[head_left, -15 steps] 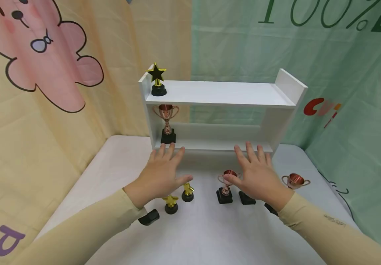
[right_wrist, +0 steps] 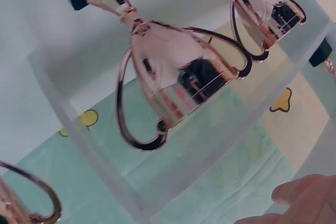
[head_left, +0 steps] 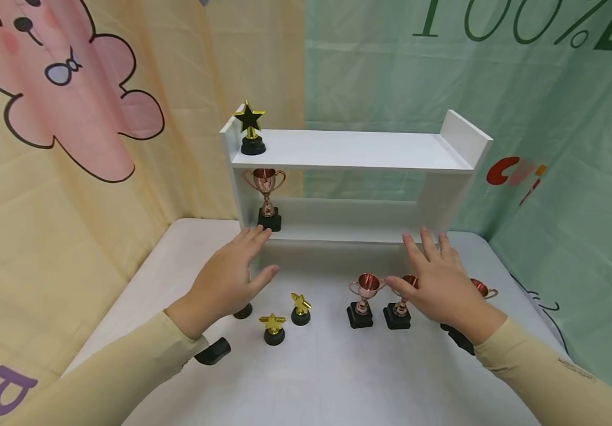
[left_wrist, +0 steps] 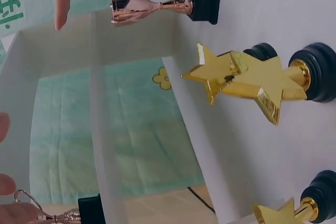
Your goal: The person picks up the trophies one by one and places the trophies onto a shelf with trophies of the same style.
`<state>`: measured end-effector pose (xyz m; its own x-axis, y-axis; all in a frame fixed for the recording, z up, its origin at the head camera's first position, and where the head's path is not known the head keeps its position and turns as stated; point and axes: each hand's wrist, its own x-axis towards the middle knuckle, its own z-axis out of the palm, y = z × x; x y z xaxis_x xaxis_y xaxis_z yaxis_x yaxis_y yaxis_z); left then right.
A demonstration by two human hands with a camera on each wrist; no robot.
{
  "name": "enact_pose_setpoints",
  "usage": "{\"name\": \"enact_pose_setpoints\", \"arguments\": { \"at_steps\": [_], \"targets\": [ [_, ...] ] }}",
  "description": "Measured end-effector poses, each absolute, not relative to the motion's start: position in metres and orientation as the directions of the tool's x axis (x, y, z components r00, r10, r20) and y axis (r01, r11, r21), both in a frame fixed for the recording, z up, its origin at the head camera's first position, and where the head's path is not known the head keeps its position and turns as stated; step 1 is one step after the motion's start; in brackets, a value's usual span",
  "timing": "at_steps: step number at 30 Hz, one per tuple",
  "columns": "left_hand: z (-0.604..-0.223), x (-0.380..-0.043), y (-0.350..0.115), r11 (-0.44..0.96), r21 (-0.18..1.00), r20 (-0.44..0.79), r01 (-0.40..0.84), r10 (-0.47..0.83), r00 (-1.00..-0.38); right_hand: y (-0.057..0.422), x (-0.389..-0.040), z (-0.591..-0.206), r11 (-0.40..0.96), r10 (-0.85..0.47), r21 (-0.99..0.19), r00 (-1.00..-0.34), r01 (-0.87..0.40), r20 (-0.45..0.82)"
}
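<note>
My left hand (head_left: 226, 281) hovers with fingers extended in front of the white shelf's left side, holding nothing. Close by on the table stand two gold star trophies (head_left: 272, 322) on round black bases; a third black base (head_left: 243, 312) shows partly behind the hand. My right hand (head_left: 441, 287), fingers spread and holding nothing, hangs over the rose-gold cup trophies. One cup trophy (head_left: 368, 284) stands in full view; a second (head_left: 397, 318) and a third (head_left: 480, 288) are partly covered by the hand. The right wrist view shows a cup trophy (right_wrist: 173, 72) large, apart from the fingers.
The white two-tier shelf (head_left: 348, 151) stands at the back of the white table (head_left: 316, 378). A star trophy (head_left: 251, 127) occupies its top left, with a cup trophy (head_left: 266, 189) below. Printed curtains (head_left: 188, 118) enclose the table; a dark cord (head_left: 547, 316) lies at the right.
My hands have moved apart, the left one leftward and the right one rightward. More of the two nearer cup trophies and a third star trophy's base now shows. The trophies stay in place.
</note>
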<state>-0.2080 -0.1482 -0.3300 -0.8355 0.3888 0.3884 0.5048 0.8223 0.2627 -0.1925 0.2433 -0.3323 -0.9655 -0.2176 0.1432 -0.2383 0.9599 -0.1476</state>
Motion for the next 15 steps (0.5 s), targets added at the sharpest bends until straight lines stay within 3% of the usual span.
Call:
{"name": "enact_pose_setpoints", "arguments": {
  "at_steps": [7,15],
  "targets": [
    [-0.333,-0.217,-0.163,0.799,0.299,0.594,0.522,0.272,-0.757,0.260,-0.187,-0.331,0.960,-0.191,-0.177,-0.969,-0.217,0.154],
    [-0.335,-0.237,-0.173,0.769,0.470,0.538,0.433,0.138,-0.831,0.287,-0.179,-0.331,0.964,-0.165,-0.175,-0.968,-0.198,0.188]
  ]
}}
